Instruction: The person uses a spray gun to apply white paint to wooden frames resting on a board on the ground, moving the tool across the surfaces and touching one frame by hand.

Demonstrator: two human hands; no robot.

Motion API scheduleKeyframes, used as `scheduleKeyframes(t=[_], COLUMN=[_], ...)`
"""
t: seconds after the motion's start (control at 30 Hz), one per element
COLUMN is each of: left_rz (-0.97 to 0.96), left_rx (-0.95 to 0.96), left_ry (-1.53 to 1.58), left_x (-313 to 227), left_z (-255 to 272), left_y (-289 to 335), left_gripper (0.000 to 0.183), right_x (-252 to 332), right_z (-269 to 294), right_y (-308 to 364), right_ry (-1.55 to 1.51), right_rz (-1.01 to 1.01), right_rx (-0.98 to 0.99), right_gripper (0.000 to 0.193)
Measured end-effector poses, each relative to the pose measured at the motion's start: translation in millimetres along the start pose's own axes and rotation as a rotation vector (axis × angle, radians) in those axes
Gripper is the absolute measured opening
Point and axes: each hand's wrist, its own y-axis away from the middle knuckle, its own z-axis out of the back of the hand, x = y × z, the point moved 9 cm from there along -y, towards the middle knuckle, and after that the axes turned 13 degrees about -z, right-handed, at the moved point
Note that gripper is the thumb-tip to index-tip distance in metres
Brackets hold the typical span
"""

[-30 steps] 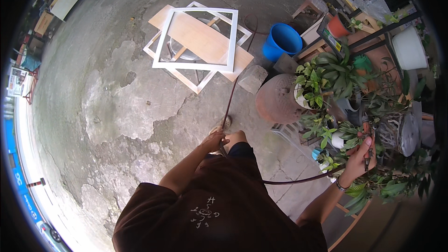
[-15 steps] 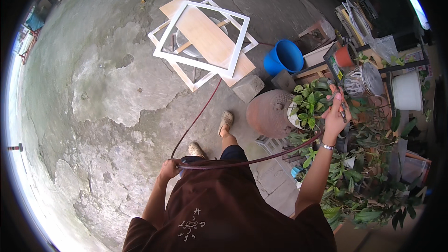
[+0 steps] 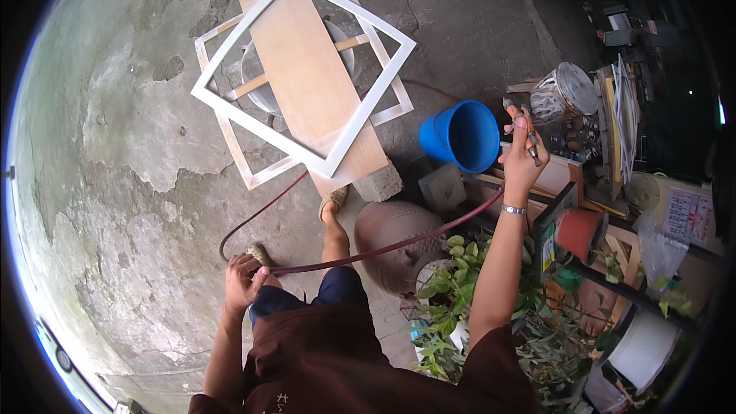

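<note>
My left hand (image 3: 245, 279) is closed round a dark red hose (image 3: 383, 248), low in front of my left leg. From there the hose sags across my body to my raised right hand (image 3: 526, 155). The right fingers grip a slim orange-and-metal gun-like tool (image 3: 534, 148) at the hose's end; its exact kind is unclear. Ahead of me, a white rectangular frame (image 3: 360, 119) lies over a pale wooden board (image 3: 303, 69). Beneath them is a second frame (image 3: 228, 149), partly white, partly bare wood. All rest on a round grey support (image 3: 257, 96), mostly covered.
A blue bucket (image 3: 433, 135) stands right of the frames, beside a concrete block (image 3: 379, 182). A large brown clay jar (image 3: 391, 241) and leafy plants (image 3: 475, 276) crowd my right side. Beyond are a paint-smeared tin (image 3: 575, 90) and an orange pot (image 3: 576, 230).
I have stepped forward, so the frames and bucket appear closer. The plants have slid lower in view. Both hands keep hold, the left one's fingers now showing more plainly.
</note>
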Motion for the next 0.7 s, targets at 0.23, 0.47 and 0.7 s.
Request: scheduleKeyframes(t=[0.23, 0.47, 0.7], left_rz=[0.143, 0.217, 0.214], left_rx=[0.036, 0.048, -0.005], left_ry=[-0.045, -0.057, -0.121], left_x=[-2, 19, 34], left_z=[-55, -75, -64], left_y=[-75, -101, -120], left_gripper=[0.05, 0.047, 0.047], right_x=[-83, -140, -140], right_z=[-93, -142, -184], right_y=[-111, -94, -103], right_ry=[0.04, 0.022, 0.084], right_rz=[-0.015, -0.071, -0.152], right_rx=[0.09, 0.369, 0.483], right_gripper=[0.036, 0.034, 0.033])
